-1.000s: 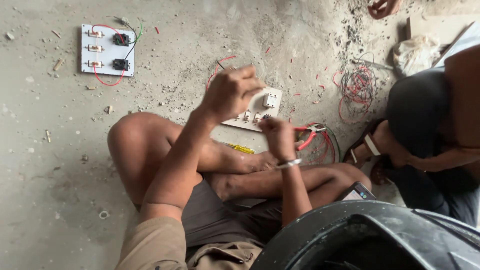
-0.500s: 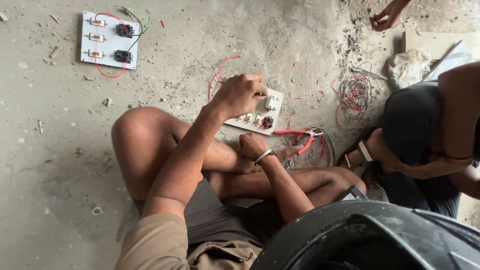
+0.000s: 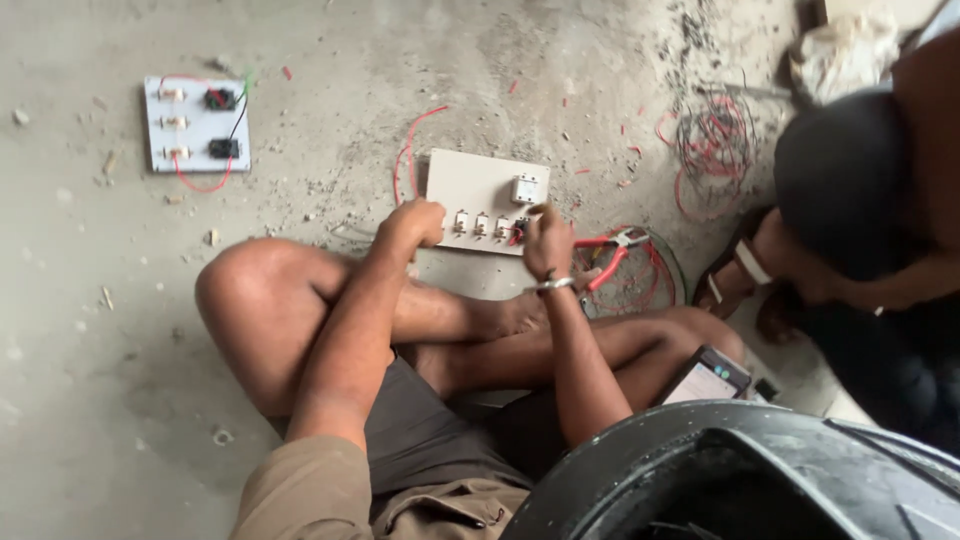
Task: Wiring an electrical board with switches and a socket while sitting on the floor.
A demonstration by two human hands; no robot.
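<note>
With the left hand (image 3: 412, 224) clenched on the switch board (image 3: 487, 200) edge, hold it flat while the right hand (image 3: 548, 244) fingers pinch the red wire (image 3: 516, 237) steadily.

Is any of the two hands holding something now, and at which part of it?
The left hand grips the near-left edge of the flat white rectangular switch board. The right hand pinches something at its red wires; what it is cannot be told.

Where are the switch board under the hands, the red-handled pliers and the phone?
switch board (image 3: 470, 185), head view, bare upper left face.
red-handled pliers (image 3: 606, 258), head view, red handles.
phone (image 3: 702, 380), head view, lit screen.
</note>
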